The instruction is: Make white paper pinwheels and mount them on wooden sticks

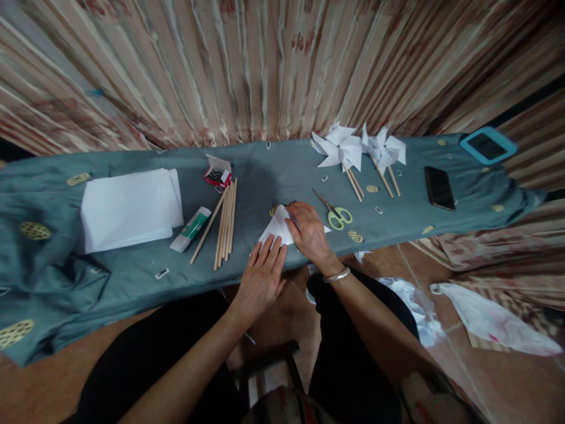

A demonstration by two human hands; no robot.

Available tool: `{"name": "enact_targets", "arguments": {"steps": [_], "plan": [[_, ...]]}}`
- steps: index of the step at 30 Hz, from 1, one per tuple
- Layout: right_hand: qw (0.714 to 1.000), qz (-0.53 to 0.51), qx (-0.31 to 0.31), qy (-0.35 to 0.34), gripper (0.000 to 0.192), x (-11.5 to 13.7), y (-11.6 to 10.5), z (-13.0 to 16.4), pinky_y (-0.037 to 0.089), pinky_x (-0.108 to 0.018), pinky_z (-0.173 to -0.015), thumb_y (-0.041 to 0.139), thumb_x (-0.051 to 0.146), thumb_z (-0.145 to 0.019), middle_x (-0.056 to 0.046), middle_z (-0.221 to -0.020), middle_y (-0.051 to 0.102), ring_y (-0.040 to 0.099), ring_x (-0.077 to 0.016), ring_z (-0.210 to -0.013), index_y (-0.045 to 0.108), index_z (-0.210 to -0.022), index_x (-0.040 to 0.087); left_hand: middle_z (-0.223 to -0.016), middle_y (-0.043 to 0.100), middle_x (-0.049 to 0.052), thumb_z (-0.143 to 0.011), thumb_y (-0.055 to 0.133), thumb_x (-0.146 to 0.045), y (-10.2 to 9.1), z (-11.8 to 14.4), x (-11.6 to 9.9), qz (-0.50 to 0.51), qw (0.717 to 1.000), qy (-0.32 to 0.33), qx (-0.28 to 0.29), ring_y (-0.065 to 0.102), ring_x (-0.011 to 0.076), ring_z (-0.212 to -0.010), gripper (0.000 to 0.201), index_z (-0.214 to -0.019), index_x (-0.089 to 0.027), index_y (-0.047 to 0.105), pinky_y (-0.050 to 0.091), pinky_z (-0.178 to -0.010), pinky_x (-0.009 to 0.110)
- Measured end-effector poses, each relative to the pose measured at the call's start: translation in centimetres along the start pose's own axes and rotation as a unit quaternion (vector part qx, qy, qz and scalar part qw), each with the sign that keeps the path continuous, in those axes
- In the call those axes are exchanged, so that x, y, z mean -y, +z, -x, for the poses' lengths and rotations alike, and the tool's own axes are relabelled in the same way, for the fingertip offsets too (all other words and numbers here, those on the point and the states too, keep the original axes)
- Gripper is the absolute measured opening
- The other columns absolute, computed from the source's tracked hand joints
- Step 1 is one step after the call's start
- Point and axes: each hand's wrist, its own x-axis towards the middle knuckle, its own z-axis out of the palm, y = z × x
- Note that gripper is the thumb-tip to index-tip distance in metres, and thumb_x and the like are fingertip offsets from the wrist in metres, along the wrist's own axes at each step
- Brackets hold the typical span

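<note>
A folded white sheet of paper, triangular in outline, lies near the table's front edge under both hands. My left hand rests flat on its lower left part, fingers stretched out and slightly apart. Across its right side lies my right hand, thumb apart from the bent fingers, pressing down on the paper. The right hand covers much of the sheet, though a white corner shows beyond it. Just right of that hand are scissors with light green handles, blades pointing to the back left.
Wooden sticks, a green-and-white box, an open red box of small dark pieces and stacked white paper lie left. Paper pinwheels, a phone and a blue-framed device are right. A curtain hangs behind.
</note>
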Motion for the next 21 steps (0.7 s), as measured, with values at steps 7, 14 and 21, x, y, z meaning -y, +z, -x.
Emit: {"name": "enact_targets", "arguments": {"steps": [7,14,21], "plan": [[0.998,0.042,0.039,-0.016,0.047,0.9,-0.5,1.4,0.038,-0.051,-0.110,0.040,0.038,-0.098,-0.020,-0.141,0.052,0.039,-0.0313,-0.138,0.053,-0.134,0.010,-0.154,0.035,0.023,-0.086,0.061,-0.028,-0.3,-0.1,-0.3,-0.011,1.000,-0.005,0.023,0.027,0.0367,-0.146,0.070,-0.145,-0.001,0.035,0.026,-0.118,0.054],[0.995,0.067,0.061,-0.035,0.052,1.1,-0.8,2.3,0.033,-0.053,-0.112,0.036,0.040,-0.099,-0.021,-0.147,0.045,0.030,-0.0316,-0.144,0.045,-0.140,0.010,-0.154,0.035,0.023,-0.086,0.061,-0.028,-0.4,-0.1,-0.4,-0.027,0.999,-0.003,0.022,0.026,0.0367,-0.146,0.068,-0.144,-0.001,0.038,0.026,-0.118,0.054],[0.987,0.147,0.029,0.050,0.052,-1.1,-2.0,3.3,0.021,-0.055,-0.116,0.041,0.036,-0.098,-0.024,-0.152,0.038,0.025,-0.0336,-0.147,0.045,-0.142,0.009,-0.155,0.033,0.021,-0.085,0.059,-0.025,-0.5,-0.1,-0.4,-0.022,1.000,-0.005,0.022,0.025,0.0347,-0.147,0.068,-0.146,-0.004,0.035,0.026,-0.119,0.053]]}}
